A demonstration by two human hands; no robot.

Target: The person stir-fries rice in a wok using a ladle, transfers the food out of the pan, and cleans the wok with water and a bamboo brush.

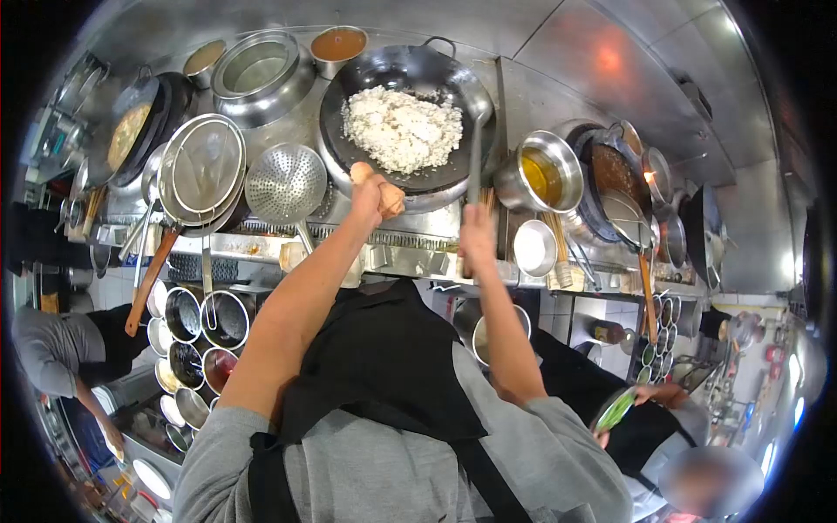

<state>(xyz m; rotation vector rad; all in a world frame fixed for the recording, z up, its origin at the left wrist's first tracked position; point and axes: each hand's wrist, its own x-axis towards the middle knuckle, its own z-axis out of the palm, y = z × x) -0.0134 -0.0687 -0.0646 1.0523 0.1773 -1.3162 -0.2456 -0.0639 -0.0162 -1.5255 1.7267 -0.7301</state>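
Note:
Cooked white rice (403, 131) lies heaped in a large dark wok (397, 65) on the stove in front of me. My left hand (370, 199) is closed around a folded orange-brown cloth (391, 201) at the wok's near rim. The fingers of my right hand (476, 235) wrap round the handle of a long metal ladle (476, 157), whose head rests against the wok's right inner side. Slight blur covers the right hand. Beside the wok, to the right, stands a steel pot (565, 166) of yellow oil.
A perforated skimmer (286, 183) and mesh strainers (205, 166) lie left of the wok. Behind are a steel pot (255, 65) and a container of orange-brown liquid (338, 44). One co-worker (61, 349) is at left; another (645, 427) holds a plate of greens (616, 410) at right.

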